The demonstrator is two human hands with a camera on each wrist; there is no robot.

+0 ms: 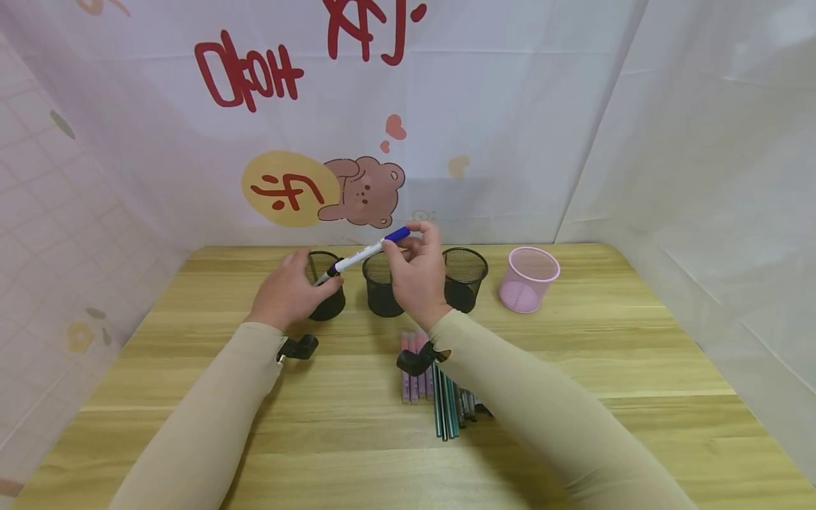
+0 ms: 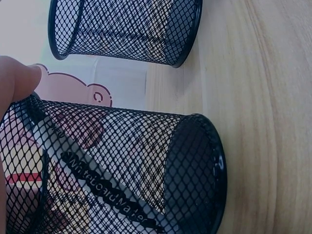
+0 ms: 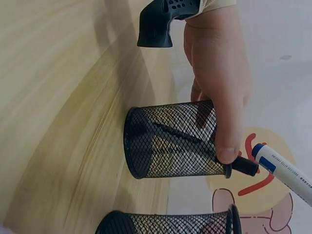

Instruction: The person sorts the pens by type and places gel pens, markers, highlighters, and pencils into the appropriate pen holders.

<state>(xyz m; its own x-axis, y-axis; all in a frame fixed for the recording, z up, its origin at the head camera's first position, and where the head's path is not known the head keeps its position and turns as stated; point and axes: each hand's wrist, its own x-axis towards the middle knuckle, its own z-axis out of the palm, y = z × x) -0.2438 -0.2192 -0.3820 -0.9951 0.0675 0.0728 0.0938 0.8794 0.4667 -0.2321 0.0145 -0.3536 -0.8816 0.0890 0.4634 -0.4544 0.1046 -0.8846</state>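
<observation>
My left hand (image 1: 288, 292) grips the leftmost black mesh pen cup (image 1: 329, 307) by its sides near the rim, the thumb (image 3: 227, 131) lying along the near side. Inside that cup leans a whiteboard marker (image 2: 92, 178) with lettering on its barrel; its black cap (image 3: 246, 166) pokes out over the rim. Above the cup, my right hand (image 1: 421, 276) pinches another marker (image 1: 363, 256), white with a blue cap, between thumb and fingers. This one slants down to the left, its lower end close to the cup's opening. In the right wrist view my right hand is not visible.
To the right stand a second black mesh cup (image 1: 384, 297), a third (image 1: 464, 287) and a pink mesh cup (image 1: 528, 283). In front of them lie pink pens (image 1: 409, 386), teal pencils (image 1: 446, 411) and dark pens (image 1: 468, 405), partly under my right forearm. A printed cloth (image 1: 510, 127) hangs behind the table.
</observation>
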